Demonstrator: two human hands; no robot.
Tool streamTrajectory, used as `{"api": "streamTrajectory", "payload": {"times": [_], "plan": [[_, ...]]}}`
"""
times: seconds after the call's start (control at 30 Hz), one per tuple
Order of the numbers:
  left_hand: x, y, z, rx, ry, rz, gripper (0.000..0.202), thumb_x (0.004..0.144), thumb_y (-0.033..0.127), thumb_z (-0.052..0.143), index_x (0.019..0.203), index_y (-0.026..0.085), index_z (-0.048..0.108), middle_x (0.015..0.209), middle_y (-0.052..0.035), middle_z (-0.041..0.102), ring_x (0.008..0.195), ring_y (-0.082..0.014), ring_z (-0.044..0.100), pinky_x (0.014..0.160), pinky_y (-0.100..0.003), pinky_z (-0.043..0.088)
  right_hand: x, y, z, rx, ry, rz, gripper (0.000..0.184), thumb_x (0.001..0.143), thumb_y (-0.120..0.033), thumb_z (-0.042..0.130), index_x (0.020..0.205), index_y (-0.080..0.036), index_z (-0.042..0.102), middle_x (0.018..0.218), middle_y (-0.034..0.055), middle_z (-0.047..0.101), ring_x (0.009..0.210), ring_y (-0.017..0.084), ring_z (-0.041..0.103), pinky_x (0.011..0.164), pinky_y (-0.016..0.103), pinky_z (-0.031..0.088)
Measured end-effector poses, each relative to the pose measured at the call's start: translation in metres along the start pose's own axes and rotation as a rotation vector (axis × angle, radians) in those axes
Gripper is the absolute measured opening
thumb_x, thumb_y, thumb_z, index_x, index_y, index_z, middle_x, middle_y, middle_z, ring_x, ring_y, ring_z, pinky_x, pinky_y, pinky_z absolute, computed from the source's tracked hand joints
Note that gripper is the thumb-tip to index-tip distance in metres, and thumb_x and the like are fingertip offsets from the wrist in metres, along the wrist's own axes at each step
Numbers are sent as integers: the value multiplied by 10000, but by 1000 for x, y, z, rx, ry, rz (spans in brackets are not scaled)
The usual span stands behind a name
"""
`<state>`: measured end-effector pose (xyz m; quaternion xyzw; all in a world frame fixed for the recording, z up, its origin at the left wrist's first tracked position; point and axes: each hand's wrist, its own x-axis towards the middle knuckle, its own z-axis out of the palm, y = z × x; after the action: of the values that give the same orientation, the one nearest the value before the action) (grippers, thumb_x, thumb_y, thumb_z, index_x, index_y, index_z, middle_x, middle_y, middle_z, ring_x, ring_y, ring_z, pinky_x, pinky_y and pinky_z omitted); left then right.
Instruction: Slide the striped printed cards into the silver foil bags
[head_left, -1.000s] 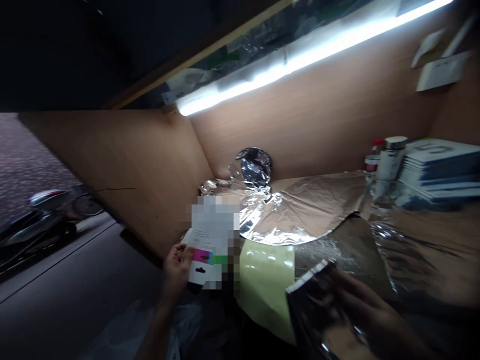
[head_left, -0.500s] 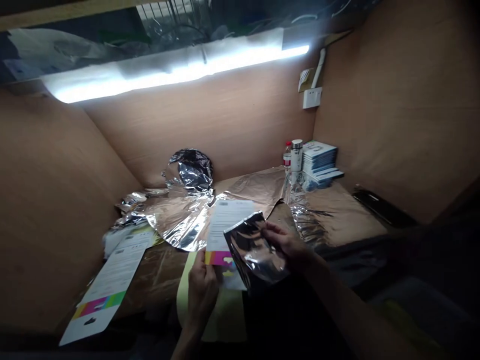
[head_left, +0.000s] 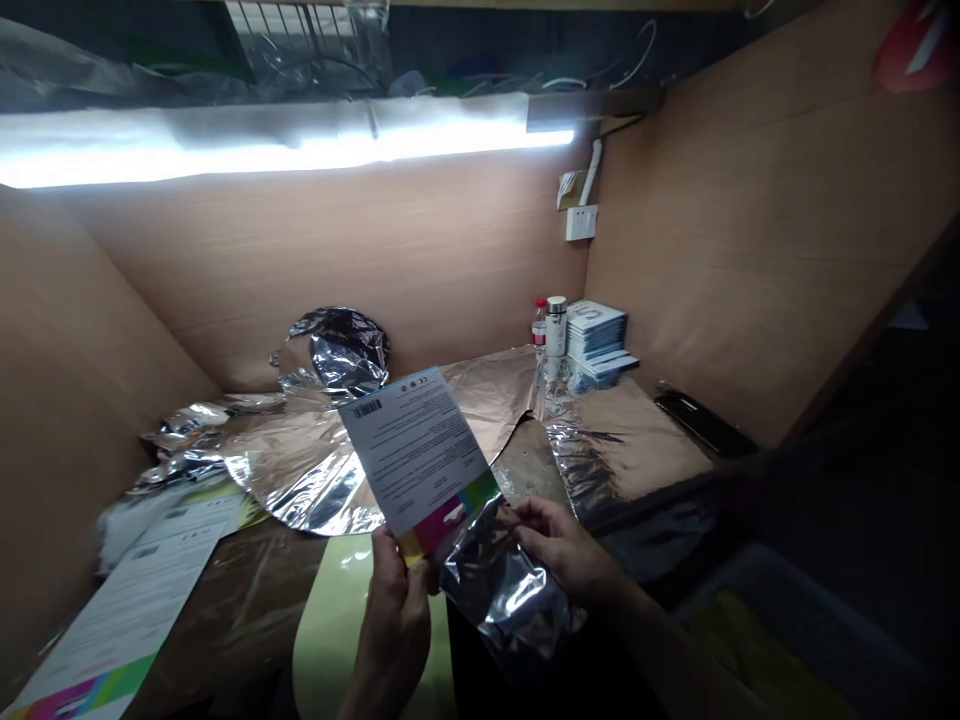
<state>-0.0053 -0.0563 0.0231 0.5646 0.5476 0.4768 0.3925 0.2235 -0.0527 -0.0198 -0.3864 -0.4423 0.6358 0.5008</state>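
Note:
My left hand (head_left: pixel 395 620) grips the bottom edge of a white printed card (head_left: pixel 415 455) with a barcode and a rainbow strip, held upright and tilted. My right hand (head_left: pixel 559 545) pinches the top of a crinkled silver foil piece (head_left: pixel 502 590) that hangs just right of the card. Both are held close together above the near edge of the desk. Beneath them lies a pale yellow-green sheet (head_left: pixel 337 620).
Flat silver foil sheets (head_left: pixel 300 470) cover the desk, with a round foil shape (head_left: pixel 341 345) at the back wall. More printed cards (head_left: pixel 127 610) lie at left. A stack of blue-white packs (head_left: pixel 596 335), a bottle and a jar (head_left: pixel 555 325) stand back right; a dark phone-like thing (head_left: pixel 701 425) lies beside the right wall.
The view has swung from the left wall to face the desk. My hands came together; the card now stands higher and tilted, and the foil piece has dropped below it.

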Motion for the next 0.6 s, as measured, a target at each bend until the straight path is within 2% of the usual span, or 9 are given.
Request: {"api": "streamTrajectory", "payload": {"times": [0.1, 0.17, 0.23, 0.33, 0.43, 0.5, 0.6], "plan": [[-8, -1, 5, -19, 56, 8, 348, 910, 370, 563, 1232, 250, 507, 1082, -69, 683, 986, -291, 654, 803, -398, 525, -3, -3, 3, 55, -202, 46, 464, 873, -460, 829, 1203, -180, 664, 931, 32, 713, 763, 153, 650, 691, 259, 479], [-12, 1, 8, -15, 73, 19, 291, 925, 371, 536, 1187, 249, 518, 992, -48, 671, 919, -284, 651, 757, -387, 512, -4, -5, 6, 71, -299, 54, 511, 853, -438, 853, 1254, -183, 666, 934, 34, 718, 799, 166, 664, 723, 269, 489], [-14, 2, 10, 0, 67, 26, 260, 910, 370, 554, 1138, 249, 528, 912, -29, 653, 826, -268, 638, 711, -373, 498, -3, -8, 7, 91, -333, 48, 499, 832, -421, 874, 1225, -168, 698, 976, 52, 730, 890, 188, 680, 796, 288, 498], [-15, 2, 9, 28, 51, 14, 282, 892, 369, 587, 1142, 249, 535, 943, -42, 676, 838, -274, 647, 722, -377, 500, 4, -13, 3, 123, -287, 50, 420, 811, -418, 889, 1088, -133, 754, 959, 60, 740, 860, 167, 674, 814, 284, 486], [-20, 0, 7, 13, 14, -8, 330, 901, 404, 619, 1175, 241, 536, 1037, -79, 706, 891, -290, 669, 747, -393, 526, 12, -12, -4, 150, -116, 42, 423, 745, -441, 928, 960, -117, 762, 860, 44, 735, 764, 143, 655, 770, 277, 482], [-26, -3, 3, -114, -65, -37, 444, 888, 443, 674, 1258, 235, 543, 1127, -108, 725, 985, -313, 692, 833, -421, 558, 14, -9, -8, 161, -24, 28, 444, 714, -469, 941, 916, -123, 750, 808, 26, 721, 708, 131, 636, 720, 267, 476], [-30, -10, -8, -400, -253, -130, 728, 798, 472, 809, 1433, 270, 515, 1270, -126, 731, 1218, -380, 661, 1027, -499, 539, 8, -5, -8, 184, -33, 47, 453, 706, -494, 940, 885, -139, 723, 787, 6, 707, 670, 119, 617, 682, 256, 462]]}}
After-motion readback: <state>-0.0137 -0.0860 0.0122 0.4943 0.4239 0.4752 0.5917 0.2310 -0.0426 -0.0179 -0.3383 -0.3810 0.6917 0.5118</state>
